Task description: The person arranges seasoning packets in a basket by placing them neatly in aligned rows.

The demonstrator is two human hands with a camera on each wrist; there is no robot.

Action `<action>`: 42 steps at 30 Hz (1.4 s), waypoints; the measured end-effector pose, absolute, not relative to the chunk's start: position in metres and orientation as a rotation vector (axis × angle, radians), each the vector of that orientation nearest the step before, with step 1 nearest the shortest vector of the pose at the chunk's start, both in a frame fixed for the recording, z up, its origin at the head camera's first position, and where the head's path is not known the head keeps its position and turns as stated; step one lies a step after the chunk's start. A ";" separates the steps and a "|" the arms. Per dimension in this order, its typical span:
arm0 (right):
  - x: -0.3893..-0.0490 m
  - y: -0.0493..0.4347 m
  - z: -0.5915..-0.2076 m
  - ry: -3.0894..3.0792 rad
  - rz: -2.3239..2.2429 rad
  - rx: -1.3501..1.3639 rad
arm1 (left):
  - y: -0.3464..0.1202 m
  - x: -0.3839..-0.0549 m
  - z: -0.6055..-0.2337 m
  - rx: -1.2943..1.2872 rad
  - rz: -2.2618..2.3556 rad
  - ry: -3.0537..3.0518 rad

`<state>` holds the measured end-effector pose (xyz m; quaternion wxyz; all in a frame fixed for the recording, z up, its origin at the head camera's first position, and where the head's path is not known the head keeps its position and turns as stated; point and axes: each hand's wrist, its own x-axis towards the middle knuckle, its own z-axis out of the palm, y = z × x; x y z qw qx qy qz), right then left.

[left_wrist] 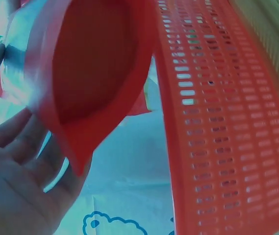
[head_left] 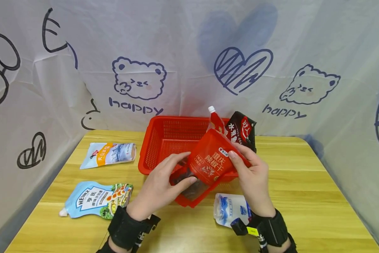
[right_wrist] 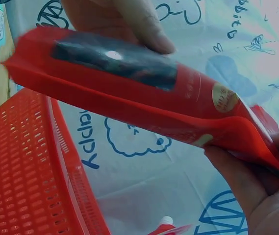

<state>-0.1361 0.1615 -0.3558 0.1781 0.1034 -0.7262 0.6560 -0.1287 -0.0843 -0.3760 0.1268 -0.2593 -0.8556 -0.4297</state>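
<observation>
Both hands hold a red dried chili pouch (head_left: 205, 165) tilted over the front of a red plastic basket (head_left: 145, 151). My left hand (head_left: 159, 186) grips the pouch's lower left side, thumb on its dark clear window. At the upper right edge, my right hand (head_left: 251, 174) pinches the pouch between thumb and fingers. The left wrist view shows the pouch's red bottom (left_wrist: 95, 63) close up. Behind the pouch, a red squeeze pouch with a white cap (head_left: 216, 119) and a black seasoning packet (head_left: 243, 128) stick up from the basket's right side.
On the wooden table (head_left: 303, 189), a blue-and-white packet (head_left: 110, 154) lies left of the basket. A light blue Heinz pouch (head_left: 94, 199) is nearer on the left. A white-and-blue pouch (head_left: 229, 209) lies by the right wrist. A drawn-on white cloth (head_left: 189, 45) hangs behind.
</observation>
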 end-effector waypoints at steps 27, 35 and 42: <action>-0.135 0.151 -0.363 -2.049 1.936 0.428 | -0.082 -0.128 -0.380 -0.806 -1.513 -2.438; -0.140 0.148 -0.370 -2.122 1.936 0.647 | -0.081 -0.128 -0.382 -0.791 -1.637 -2.367; -0.142 0.149 -0.369 -2.155 1.918 0.709 | -0.082 -0.128 -0.381 -0.765 -1.700 -2.415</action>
